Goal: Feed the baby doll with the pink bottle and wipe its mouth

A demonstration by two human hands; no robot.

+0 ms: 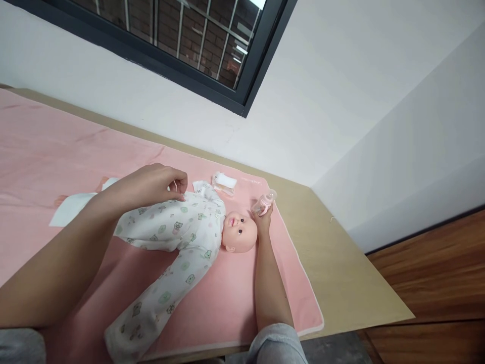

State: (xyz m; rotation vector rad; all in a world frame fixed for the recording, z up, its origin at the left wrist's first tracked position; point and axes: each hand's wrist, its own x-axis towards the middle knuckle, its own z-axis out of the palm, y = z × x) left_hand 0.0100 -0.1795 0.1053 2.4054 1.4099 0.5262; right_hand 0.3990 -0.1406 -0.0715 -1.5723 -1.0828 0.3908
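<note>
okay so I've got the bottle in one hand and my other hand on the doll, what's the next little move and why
Probably tip the bottle in your right hand leftward toward the doll's mouth. The bottle sits just beyond the head, while your left hand already rests on the doll's body.

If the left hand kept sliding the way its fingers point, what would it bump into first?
Probably the small white folded cloth just beyond the doll. The left hand rests on the doll's body, fingers aimed that way, though depth is hard to judge.

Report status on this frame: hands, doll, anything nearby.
Left hand resting on the doll, fingers curled. Right hand gripping a pink baby bottle beside the doll's head. White folded cloth on the pink mat beyond.
</note>
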